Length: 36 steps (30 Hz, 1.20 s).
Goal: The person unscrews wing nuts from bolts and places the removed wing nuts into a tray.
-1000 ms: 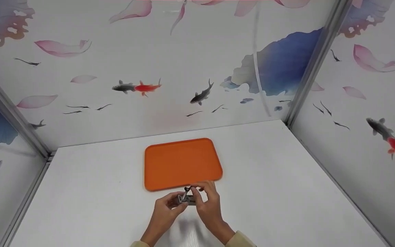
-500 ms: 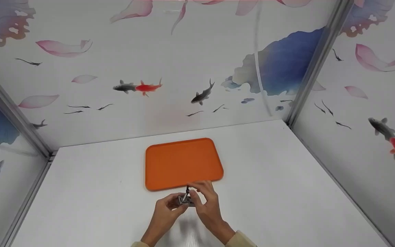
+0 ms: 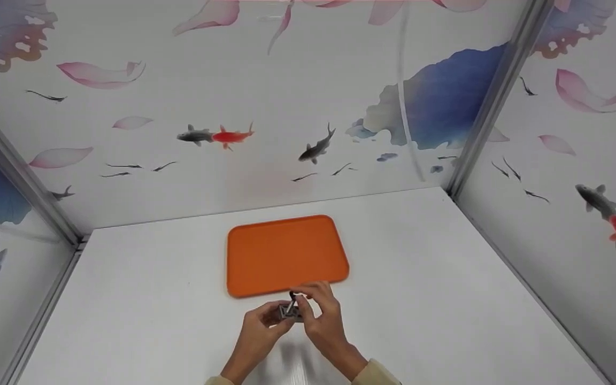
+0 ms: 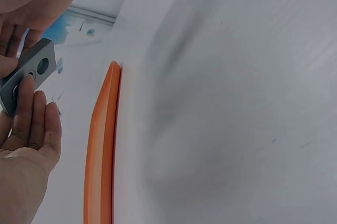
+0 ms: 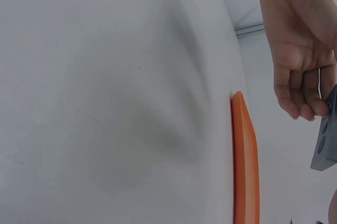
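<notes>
In the head view, my left hand (image 3: 260, 331) grips a small grey metal block (image 3: 284, 315) near the front of the tray. Two round holes show in the block's face in the left wrist view, where the left hand's fingers (image 4: 38, 124) lie against the block (image 4: 47, 58). A short silver rod (image 3: 290, 306) with a dark top end stands tilted at the block. Thumb and fingers of my right hand (image 3: 325, 323) pinch around its dark end. How the rod's lower end sits at the block is too small to tell. The right wrist view shows the block (image 5: 327, 145) under the left fingers.
An orange tray (image 3: 286, 256) lies on the white table (image 3: 420, 299) just beyond the hands. White panels (image 3: 265, 182) printed with fish and petals, with metal posts (image 3: 479, 112) at the corners, enclose the table.
The right fingers have shifted slightly at the rod's dark end, which now stands more upright than a second ago. The left hand keeps its hold on the block.
</notes>
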Each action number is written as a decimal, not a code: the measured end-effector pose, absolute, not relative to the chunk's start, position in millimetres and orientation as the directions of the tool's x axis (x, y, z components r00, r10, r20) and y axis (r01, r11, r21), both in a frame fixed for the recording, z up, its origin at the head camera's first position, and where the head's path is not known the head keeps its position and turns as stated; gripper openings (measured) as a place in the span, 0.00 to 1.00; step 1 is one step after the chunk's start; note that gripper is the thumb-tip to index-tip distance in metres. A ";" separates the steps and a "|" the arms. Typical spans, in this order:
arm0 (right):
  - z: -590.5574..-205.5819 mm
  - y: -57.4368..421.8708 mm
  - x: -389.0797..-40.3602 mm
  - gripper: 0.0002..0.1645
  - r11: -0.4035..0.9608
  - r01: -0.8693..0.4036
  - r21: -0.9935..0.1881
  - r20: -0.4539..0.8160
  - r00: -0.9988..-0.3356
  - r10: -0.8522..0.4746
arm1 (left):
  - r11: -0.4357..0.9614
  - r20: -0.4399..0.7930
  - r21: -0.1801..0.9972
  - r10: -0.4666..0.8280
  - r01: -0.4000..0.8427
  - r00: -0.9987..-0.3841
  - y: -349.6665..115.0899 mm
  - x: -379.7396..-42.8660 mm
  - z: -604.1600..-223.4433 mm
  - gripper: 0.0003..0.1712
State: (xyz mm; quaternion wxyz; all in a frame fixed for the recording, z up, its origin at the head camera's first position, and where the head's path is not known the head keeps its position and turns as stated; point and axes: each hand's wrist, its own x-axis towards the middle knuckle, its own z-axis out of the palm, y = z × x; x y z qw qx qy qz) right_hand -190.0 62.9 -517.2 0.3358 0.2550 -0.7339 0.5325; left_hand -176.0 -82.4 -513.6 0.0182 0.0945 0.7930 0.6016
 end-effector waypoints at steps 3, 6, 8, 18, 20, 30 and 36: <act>-513.8 63.2 -188.4 0.19 0.312 -0.740 -0.596 0.775 -0.631 -0.015 | 0.246 0.083 0.961 0.173 0.124 -0.981 -82.9 -176.3 -514.7 0.19; -513.6 63.2 -188.3 0.19 0.322 -0.733 -0.599 0.772 -0.635 -0.011 | 0.236 0.077 0.964 0.177 0.118 -0.981 -83.3 -176.5 -515.6 0.19; -517.8 63.5 -190.3 0.19 0.328 -0.725 -0.605 0.767 -0.642 -0.004 | 0.232 0.074 0.966 0.176 0.115 -0.982 -83.2 -176.3 -515.8 0.19; -546.7 68.0 -201.8 0.16 0.361 -0.667 -0.652 0.723 -0.691 0.030 | 0.237 0.058 0.967 0.166 0.097 -0.984 -82.9 -175.4 -514.3 0.19; -547.1 68.9 -201.9 0.16 0.365 -0.660 -0.657 0.718 -0.695 0.036 | 0.236 0.061 0.967 0.164 0.099 -0.985 -83.1 -175.4 -513.9 0.19; -552.1 69.2 -202.8 0.08 0.389 -0.629 -0.672 0.702 -0.709 0.066 | 0.250 0.054 0.964 0.168 0.095 -0.984 -84.5 -173.9 -514.3 0.20; -551.0 68.9 -201.8 0.07 0.375 -0.637 -0.673 0.706 -0.705 0.068 | 0.245 0.046 0.966 0.160 0.085 -0.986 -84.4 -173.8 -514.0 0.19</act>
